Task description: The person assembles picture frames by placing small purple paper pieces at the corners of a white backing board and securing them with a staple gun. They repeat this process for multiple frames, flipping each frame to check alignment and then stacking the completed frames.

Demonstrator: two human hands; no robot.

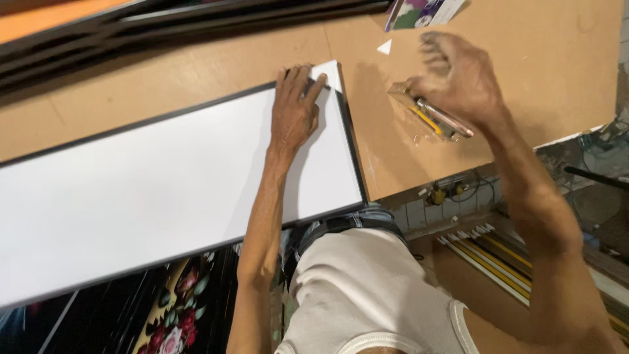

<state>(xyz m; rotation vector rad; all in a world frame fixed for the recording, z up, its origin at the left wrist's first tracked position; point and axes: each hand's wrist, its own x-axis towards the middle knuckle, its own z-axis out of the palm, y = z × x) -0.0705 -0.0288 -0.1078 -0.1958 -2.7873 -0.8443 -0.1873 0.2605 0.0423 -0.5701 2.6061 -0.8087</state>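
A long white board in a thin black frame point(131, 190) lies across the brown worktable point(216, 72). My left hand point(295, 108) rests flat on its far right corner, fingertips at the frame's edge where a white sheet sticks out. My right hand point(458, 75) hovers blurred over the table to the right of the frame, fingers curled, just above a clear plastic packet point(426, 121) with a yellow pencil and a metal tool in it. Whether the right hand grips anything is unclear.
Dark frame mouldings point(164, 26) are stacked along the table's far edge. A printed card point(422, 12) and a small white paper scrap point(385, 47) lie at the back. Below the table edge are yellow and white strips point(488, 252) and a flowered black fabric point(164, 314).
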